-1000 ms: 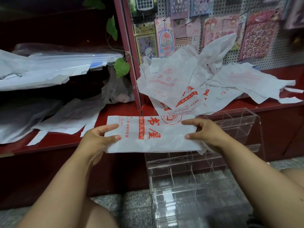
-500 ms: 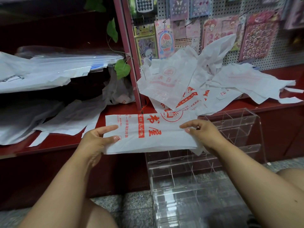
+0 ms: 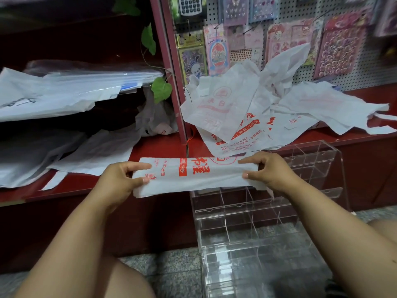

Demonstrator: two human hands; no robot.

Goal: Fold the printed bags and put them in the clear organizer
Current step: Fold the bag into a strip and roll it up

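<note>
Stretched between both hands, a white printed bag (image 3: 199, 177) with red lettering is held as a narrow, partly folded strip above the front edge of the red counter (image 3: 150, 147). Its left end is pinched by the left hand (image 3: 120, 181), its right end by the right hand (image 3: 270, 171), thumbs below and fingers on top. Just beneath and to the right, the clear organizer (image 3: 300, 190) is seen. Behind, loose printed bags (image 3: 247, 112) are piled on the counter.
</note>
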